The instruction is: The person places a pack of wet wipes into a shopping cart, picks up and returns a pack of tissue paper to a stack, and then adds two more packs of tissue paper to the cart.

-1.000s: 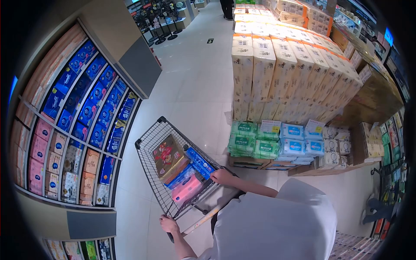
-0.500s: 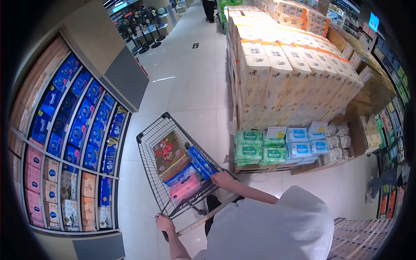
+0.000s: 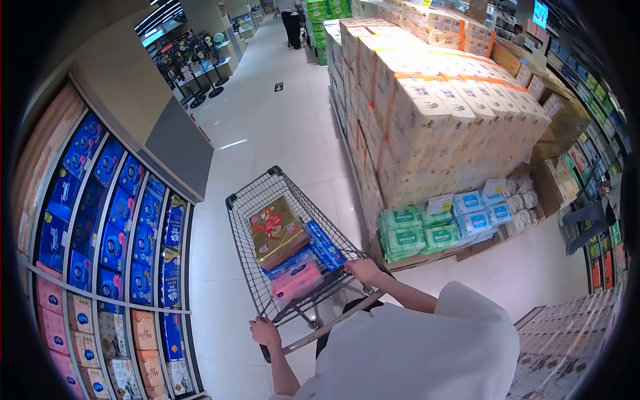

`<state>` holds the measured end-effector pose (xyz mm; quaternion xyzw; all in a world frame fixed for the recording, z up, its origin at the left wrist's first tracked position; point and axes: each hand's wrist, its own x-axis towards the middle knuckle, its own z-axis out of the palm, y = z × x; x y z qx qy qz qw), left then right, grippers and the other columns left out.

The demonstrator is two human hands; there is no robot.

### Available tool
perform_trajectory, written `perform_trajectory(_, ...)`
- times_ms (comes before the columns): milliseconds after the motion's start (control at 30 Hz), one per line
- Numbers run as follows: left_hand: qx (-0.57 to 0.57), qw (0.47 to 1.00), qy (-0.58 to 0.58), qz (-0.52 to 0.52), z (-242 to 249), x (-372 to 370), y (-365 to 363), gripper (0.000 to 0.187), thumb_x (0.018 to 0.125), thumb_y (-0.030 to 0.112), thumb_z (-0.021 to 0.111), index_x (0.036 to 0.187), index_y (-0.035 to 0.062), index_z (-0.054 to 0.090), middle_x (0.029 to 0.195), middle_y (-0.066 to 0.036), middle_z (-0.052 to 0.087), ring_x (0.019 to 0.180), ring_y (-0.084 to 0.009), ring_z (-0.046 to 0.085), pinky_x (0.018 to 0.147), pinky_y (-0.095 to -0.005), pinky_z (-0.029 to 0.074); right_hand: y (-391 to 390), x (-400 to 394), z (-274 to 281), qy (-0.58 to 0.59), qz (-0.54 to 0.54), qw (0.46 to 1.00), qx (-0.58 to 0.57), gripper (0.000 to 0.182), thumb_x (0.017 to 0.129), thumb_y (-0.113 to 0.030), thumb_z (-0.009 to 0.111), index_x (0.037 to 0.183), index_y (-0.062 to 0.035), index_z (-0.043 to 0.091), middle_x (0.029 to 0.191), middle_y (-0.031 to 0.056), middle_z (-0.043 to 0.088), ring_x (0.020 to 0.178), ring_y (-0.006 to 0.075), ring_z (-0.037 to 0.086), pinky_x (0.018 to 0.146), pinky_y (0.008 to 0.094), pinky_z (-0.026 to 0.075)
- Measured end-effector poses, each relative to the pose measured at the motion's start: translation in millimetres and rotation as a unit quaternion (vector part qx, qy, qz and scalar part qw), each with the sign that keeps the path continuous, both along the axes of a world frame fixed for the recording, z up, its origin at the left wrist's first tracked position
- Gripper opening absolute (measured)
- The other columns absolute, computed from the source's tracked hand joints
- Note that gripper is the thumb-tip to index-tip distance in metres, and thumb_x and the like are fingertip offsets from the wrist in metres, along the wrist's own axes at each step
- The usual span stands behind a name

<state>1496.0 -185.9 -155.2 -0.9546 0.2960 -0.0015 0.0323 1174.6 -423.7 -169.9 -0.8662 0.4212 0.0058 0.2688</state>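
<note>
A metal shopping cart (image 3: 241, 230) with a wire basket stands in front of me. My left hand (image 3: 265, 332) is closed around the cart's frame at its near left corner, by the end of the handle bar (image 3: 327, 331). Farther right, my right hand (image 3: 365, 271) grips the frame at the near right corner. Inside the basket lie a gold box with a red design (image 3: 279, 230), a long blue pack (image 3: 325, 245) along the right side, and a pink soft pack (image 3: 295, 281) with blue packaging beneath it.
Shelves of blue tissue packs (image 3: 119, 230) line the left. At right rises a tall stack of cream paper packs (image 3: 433, 147), with green wipe packs (image 3: 404, 237) and blue packs (image 3: 475, 220) before it. Ahead, a person (image 3: 291, 23) stands in the tiled aisle (image 3: 283, 130), near fans (image 3: 197, 73).
The cart sits a little farther right in view, and the tall stack shows more of its left side. Both hands keep their hold. More of the person ahead is visible.
</note>
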Motion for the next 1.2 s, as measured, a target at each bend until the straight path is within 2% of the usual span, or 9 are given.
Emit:
perform_trajectory(100, -0.007, 1.000, 0.000, -0.011, 4, 22, -31, 0.017, 0.089, 0.020, 0.059, 0.085, 0.0054, 0.067, 0.091, -0.013, 0.061, 0.081, -0.0307, 0.066, 0.065, -0.0433, 0.056, -7, 16, 0, 0.013, -0.032, 0.999, -0.021, 0.020, 0.091, -0.021, 0.049, 0.100, -0.0088, 0.062, 0.084, 0.0169, 0.068, 0.079, 0.0371, 0.067, 0.068, 0.0513, 0.053)
perform_trajectory(133, 0.025, 1.000, 0.012, -0.002, 8, 11, -44, 0.016, 0.089, 0.019, 0.060, 0.085, 0.0047, 0.066, 0.092, -0.012, 0.061, 0.083, -0.0300, 0.065, 0.065, -0.0418, 0.056, -17, 5, -9, 0.025, -0.029, 0.999, 0.004, 0.020, 0.091, -0.021, 0.049, 0.100, -0.0088, 0.062, 0.084, 0.0169, 0.068, 0.079, 0.0371, 0.067, 0.068, 0.0513, 0.053)
perform_trajectory(200, 0.011, 1.000, 0.013, -0.014, 3, 26, -60, 0.016, 0.089, 0.019, 0.060, 0.085, 0.0045, 0.066, 0.091, -0.012, 0.061, 0.082, -0.0300, 0.065, 0.064, -0.0415, 0.056, -33, 16, -14, 0.029, -0.018, 0.999, 0.017, 0.022, 0.090, -0.022, 0.050, 0.103, -0.0091, 0.061, 0.082, 0.0175, 0.067, 0.079, 0.0369, 0.067, 0.068, 0.0509, 0.052)
perform_trajectory(333, -0.004, 0.999, 0.002, -0.041, -7, 59, -94, 0.015, 0.089, 0.018, 0.060, 0.085, 0.0044, 0.066, 0.090, -0.012, 0.060, 0.081, -0.0302, 0.065, 0.063, -0.0416, 0.056, -53, 33, -15, -0.003, -0.035, 0.999, -0.008, 0.022, 0.089, -0.022, 0.051, 0.101, -0.0085, 0.063, 0.078, 0.0179, 0.067, 0.076, 0.0367, 0.067, 0.070, 0.0507, 0.051)
perform_trajectory(667, 0.002, 0.998, 0.001, -0.067, -22, 80, -197, 0.014, 0.089, 0.016, 0.060, 0.084, 0.0041, 0.067, 0.090, -0.012, 0.061, 0.080, -0.0301, 0.065, 0.063, -0.0422, 0.056, -139, 47, -32, -0.006, -0.085, 0.996, -0.009, 0.020, 0.087, -0.022, 0.052, 0.097, -0.0111, 0.065, 0.075, 0.0168, 0.067, 0.071, 0.0371, 0.066, 0.068, 0.0509, 0.052)
perform_trajectory(900, 0.016, 0.995, -0.003, -0.094, -44, 109, -271, 0.019, 0.089, 0.020, 0.058, 0.085, 0.0050, 0.069, 0.090, -0.012, 0.060, 0.079, -0.0298, 0.066, 0.062, -0.0425, 0.056, -210, 68, -52, 0.007, -0.101, 0.995, 0.000, 0.022, 0.088, -0.025, 0.050, 0.094, -0.0102, 0.065, 0.076, 0.0176, 0.067, 0.073, 0.0372, 0.066, 0.068, 0.0501, 0.052)
perform_trajectory(1100, 0.024, 0.988, 0.021, -0.151, -53, 132, -327, 0.021, 0.090, 0.023, 0.057, 0.087, 0.0064, 0.070, 0.092, -0.013, 0.058, 0.079, -0.0305, 0.066, 0.061, -0.0430, 0.055, -263, 84, -60, 0.000, -0.118, 0.993, 0.019, 0.026, 0.090, -0.028, 0.052, 0.099, -0.0099, 0.068, 0.081, 0.0171, 0.068, 0.079, 0.0359, 0.066, 0.073, 0.0489, 0.052)
perform_trajectory(1167, 0.020, 0.986, 0.031, -0.164, -55, 141, -347, 0.021, 0.090, 0.024, 0.058, 0.087, 0.0069, 0.070, 0.092, -0.013, 0.059, 0.079, -0.0307, 0.066, 0.062, -0.0441, 0.055, -278, 92, -64, -0.014, -0.144, 0.989, -0.009, 0.024, 0.089, -0.026, 0.052, 0.087, -0.0078, 0.067, 0.077, 0.0170, 0.067, 0.075, 0.0363, 0.066, 0.071, 0.0502, 0.052)
perform_trajectory(1200, 0.021, 0.985, 0.028, -0.168, -59, 145, -355, 0.022, 0.090, 0.025, 0.058, 0.087, 0.0073, 0.070, 0.092, -0.013, 0.058, 0.080, -0.0310, 0.066, 0.062, -0.0447, 0.055, -287, 93, -70, -0.021, -0.143, 0.989, -0.006, 0.022, 0.087, -0.024, 0.052, 0.089, -0.0084, 0.067, 0.077, 0.0171, 0.067, 0.075, 0.0361, 0.066, 0.070, 0.0501, 0.052)
